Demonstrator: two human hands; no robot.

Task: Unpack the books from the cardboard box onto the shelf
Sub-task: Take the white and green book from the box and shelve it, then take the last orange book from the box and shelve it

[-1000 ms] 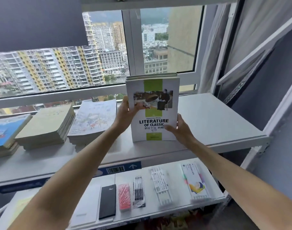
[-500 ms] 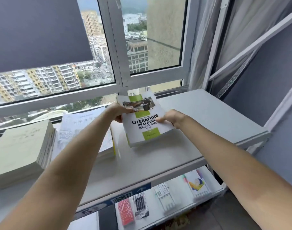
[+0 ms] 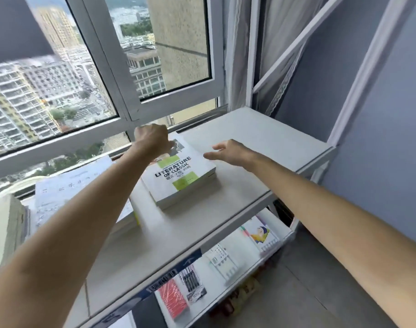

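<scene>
- Now the books point(image 3: 178, 176) lie flat on the shelf point(image 3: 261, 147); half a second ago we held them tilted.
- Our left hand point(image 3: 152, 140) rests curled on their far corner; grip unclear.
- Our right hand point(image 3: 228, 151) hovers just right of them, fingers spread, holding nothing.

Book point(image 3: 178, 176): white cover, black title lettering, lime-green blocks, a greyish photograph. Shelf point(image 3: 249, 138): pale grey-white. Stack point(image 3: 79, 192) towards the shelf's left edge: white cover with faint scribbled marks. Packet point(image 3: 172, 301) on the lower shelf: red, finely hatched. Wall point(image 3: 379, 114): blue-grey.
</scene>
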